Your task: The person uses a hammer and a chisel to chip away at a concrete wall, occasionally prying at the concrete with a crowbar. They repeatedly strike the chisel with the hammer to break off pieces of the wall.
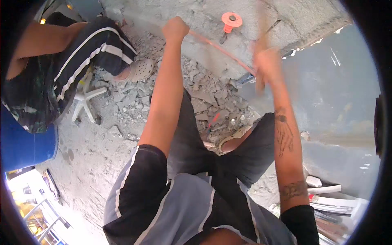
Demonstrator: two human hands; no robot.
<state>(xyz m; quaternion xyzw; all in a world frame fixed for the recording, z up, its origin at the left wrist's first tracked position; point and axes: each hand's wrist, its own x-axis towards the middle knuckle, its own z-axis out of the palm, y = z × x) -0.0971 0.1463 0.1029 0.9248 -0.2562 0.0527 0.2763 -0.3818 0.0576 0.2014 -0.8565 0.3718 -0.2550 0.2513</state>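
Note:
My left hand (175,29) is a closed fist at the top middle. A thin orange-pink rod (220,49) runs from it down to the right, ending near my right wrist. My right hand (267,65) is closed around a wooden handle (261,38), which is smeared by motion and reaches up past the top edge; whatever sits on its end is out of view. Between the hands, an orange chisel guard (231,18) with a dark round end stands against the rough concrete (298,24). A bluish metal piece (246,79) lies just below my right hand.
Broken concrete rubble (200,98) is heaped around my feet. At the left sits another person, with a striped trouser leg (94,53) beside a white star-shaped chair base (85,100). A blue barrel (30,145) stands below. A grey panel (335,90) and stacked strips (335,204) are at right.

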